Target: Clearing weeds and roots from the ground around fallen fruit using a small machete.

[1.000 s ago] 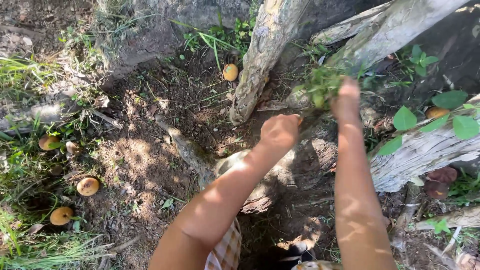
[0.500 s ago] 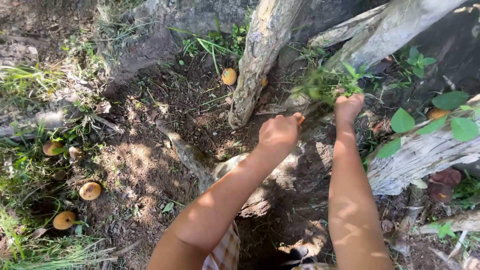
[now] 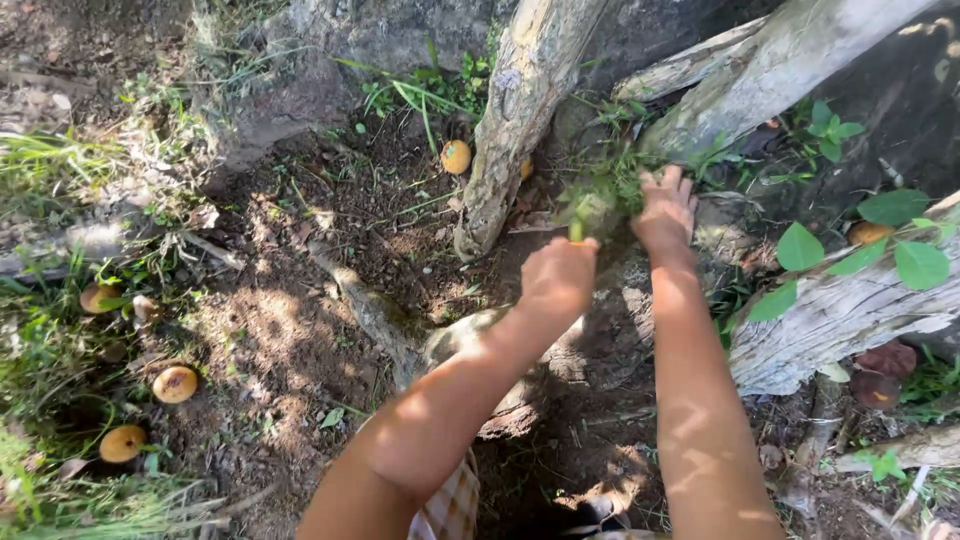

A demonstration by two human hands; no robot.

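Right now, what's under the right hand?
Green weeds at the trunk base, reached by the right hand and left hand. The soil beneath the right palm is covered.

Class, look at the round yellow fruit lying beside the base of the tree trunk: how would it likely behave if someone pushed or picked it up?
The yellow fruit looks round and smooth, so a push would probably roll it. It seems small, so likely light. It lies loose on bare soil, probably easy to lift.
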